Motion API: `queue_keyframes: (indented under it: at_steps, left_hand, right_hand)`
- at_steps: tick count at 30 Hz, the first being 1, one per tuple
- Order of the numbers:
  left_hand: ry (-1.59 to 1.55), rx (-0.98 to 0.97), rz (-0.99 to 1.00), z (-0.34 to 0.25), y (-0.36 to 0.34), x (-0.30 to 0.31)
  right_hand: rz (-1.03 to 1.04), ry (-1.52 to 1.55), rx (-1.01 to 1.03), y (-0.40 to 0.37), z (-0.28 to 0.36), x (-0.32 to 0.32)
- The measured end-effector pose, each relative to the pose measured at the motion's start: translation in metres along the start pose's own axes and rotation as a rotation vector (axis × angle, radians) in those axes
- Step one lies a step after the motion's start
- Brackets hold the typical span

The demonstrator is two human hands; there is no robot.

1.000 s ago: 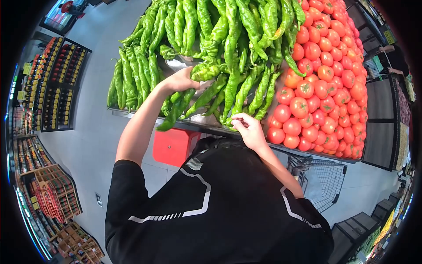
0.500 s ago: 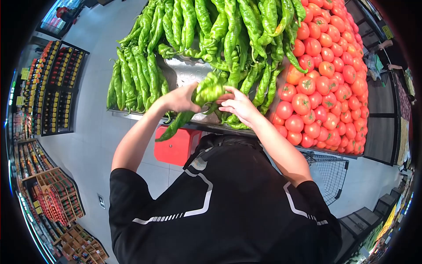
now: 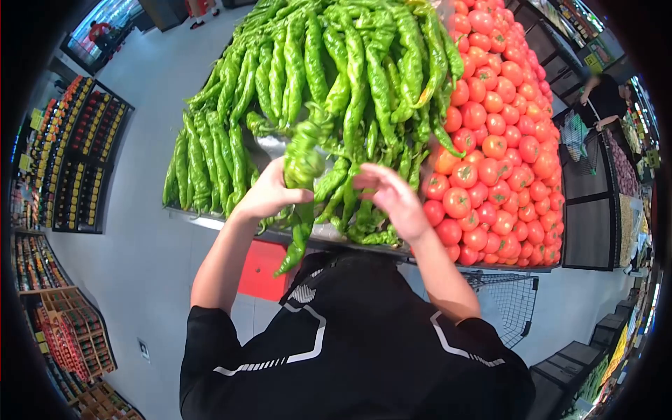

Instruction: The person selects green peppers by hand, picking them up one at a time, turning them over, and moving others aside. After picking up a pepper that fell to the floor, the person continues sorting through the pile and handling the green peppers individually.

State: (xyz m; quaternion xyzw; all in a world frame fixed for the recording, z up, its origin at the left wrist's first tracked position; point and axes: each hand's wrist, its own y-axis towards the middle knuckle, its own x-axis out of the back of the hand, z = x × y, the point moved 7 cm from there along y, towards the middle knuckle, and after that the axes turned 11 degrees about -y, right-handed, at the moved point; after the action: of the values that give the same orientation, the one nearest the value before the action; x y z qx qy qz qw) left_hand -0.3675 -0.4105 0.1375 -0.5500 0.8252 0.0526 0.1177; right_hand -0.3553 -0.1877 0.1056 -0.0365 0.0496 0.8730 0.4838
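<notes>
My left hand [image 3: 266, 196] is wrapped round a few long green peppers [image 3: 302, 162], blurred at the top, with one tip hanging below the hand past the display's front edge. To its right, my right hand [image 3: 400, 203] has its fingers stretched out over the front of the pepper pile and holds nothing. Long wrinkled peppers [image 3: 297, 66] lie heaped behind both hands, and a tidy row of them [image 3: 201, 161] fills the left corner. Between these, a bit of the metal display surface [image 3: 271, 145] shows.
Red tomatoes [image 3: 500, 140] are piled right of the peppers. Below the display's front edge stand a red stool-like object [image 3: 260, 271] and a wire shopping cart [image 3: 518, 304]. A person [image 3: 607, 98] is beyond the tomatoes at right. Bottle shelves [image 3: 87, 157] stand at left.
My left hand has turned the peppers more upright. My right hand has drawn away from them to the right, its fingers now apart from them. The view has shifted slightly.
</notes>
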Motion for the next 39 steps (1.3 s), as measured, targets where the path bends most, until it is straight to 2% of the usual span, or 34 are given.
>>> queue_keyframes:
  at_steps: [1, 2, 4, 5, 6, 7, 8, 9, 10, 13, 14, 16, 17, 18, 19, 20, 21, 22, 23, 24, 26, 28, 31, 32, 34, 36, 38, 39]
  left_hand:
    - [-0.026, 0.053, -0.108, -0.004, 0.004, 0.002]
    - [-0.063, -0.048, -0.158, -0.022, 0.011, -0.012]
    - [-0.062, -0.129, -0.208, -0.031, 0.023, -0.024]
    - [0.013, -0.163, -0.293, -0.037, 0.024, -0.025]
    - [0.015, -0.176, -0.280, -0.047, 0.027, -0.033]
    - [0.090, -0.163, -0.341, -0.059, 0.025, -0.035]
    - [0.166, -0.149, -0.402, -0.067, 0.025, -0.034]
    - [0.069, -0.101, -0.394, -0.064, 0.027, -0.029]
    - [0.087, -0.146, -0.373, -0.068, 0.031, -0.025]
    - [0.228, -0.074, -0.353, -0.074, 0.038, 0.006]
    - [0.183, 0.059, -0.436, -0.069, 0.034, 0.028]
    - [-0.008, 0.011, -0.501, -0.056, 0.036, 0.073]
    - [-0.182, -0.075, -0.440, -0.052, 0.036, 0.090]
    - [-0.278, -0.139, -0.464, -0.048, 0.032, 0.102]
    - [-0.214, -0.180, -0.550, -0.040, 0.028, 0.114]
    - [-0.149, -0.218, -0.636, -0.027, 0.025, 0.124]
    - [-0.150, -0.276, -0.663, -0.004, 0.028, 0.131]
    - [-0.072, -0.250, -0.672, 0.018, 0.029, 0.129]
    - [0.025, -0.242, -0.710, 0.041, 0.029, 0.125]
    - [-0.037, -0.289, -0.721, 0.057, 0.029, 0.111]
    - [0.101, -0.312, -0.752, 0.085, 0.029, 0.091]
    - [0.075, -0.231, -0.790, 0.090, 0.020, 0.062]
    - [0.089, -0.187, -0.735, 0.095, 0.010, 0.058]
    - [0.092, -0.188, -0.746, 0.088, 0.006, 0.061]
    - [-0.064, -0.330, -0.591, 0.031, 0.000, 0.041]
    - [-0.113, -0.421, -0.540, -0.030, -0.009, 0.019]
    - [-0.024, -0.517, -0.514, -0.081, -0.007, 0.004]
    - [0.039, -0.541, -0.536, -0.103, -0.001, -0.005]
  right_hand:
    - [0.026, -0.182, -0.001, 0.000, 0.013, -0.018]
    - [0.046, -0.362, -0.008, 0.002, 0.028, -0.039]
    - [0.038, -0.575, 0.072, 0.018, 0.044, -0.068]
    - [-0.034, -0.673, 0.045, 0.025, 0.053, -0.073]
    - [-0.106, -0.767, 0.017, 0.030, 0.060, -0.076]
    - [-0.103, -0.793, -0.061, 0.040, 0.059, -0.074]
    - [-0.115, -0.794, -0.054, 0.046, 0.056, -0.072]
    - [-0.126, -0.714, 0.017, 0.051, 0.057, -0.071]
    - [-0.133, -0.635, 0.086, 0.055, 0.058, -0.071]
    - [-0.193, -0.532, 0.207, 0.063, 0.070, -0.063]
    - [-0.221, -0.485, 0.277, 0.068, 0.081, -0.057]
    - [-0.398, -0.563, 0.396, 0.071, 0.102, -0.023]
    - [-0.468, -0.611, 0.301, 0.067, 0.136, -0.005]
    - [-0.604, -0.755, 0.328, 0.079, 0.141, 0.032]
    - [-0.673, -0.745, 0.371, 0.080, 0.177, 0.046]
    - [-0.740, -0.867, 0.312, 0.090, 0.197, 0.067]
    - [-0.769, -1.044, 0.368, 0.116, 0.198, 0.099]
    - [-0.785, -1.284, 0.304, 0.134, 0.203, 0.116]
    - [-0.723, -1.452, 0.138, 0.150, 0.199, 0.124]
    - [-0.656, -1.611, -0.031, 0.163, 0.195, 0.131]
    - [-0.671, -1.656, -0.027, 0.175, 0.186, 0.144]
    - [-0.664, -1.708, -0.026, 0.182, 0.179, 0.153]
    - [-0.631, -1.550, 0.026, 0.186, 0.173, 0.172]
    - [-0.583, -1.543, 0.016, 0.187, 0.169, 0.178]
    - [-0.604, -1.590, 0.047, 0.189, 0.161, 0.176]
    - [-0.619, -1.542, 0.037, 0.184, 0.166, 0.174]
    - [-0.647, -1.500, 0.036, 0.176, 0.177, 0.173]
    - [-0.710, -1.400, 0.169, 0.164, 0.188, 0.168]
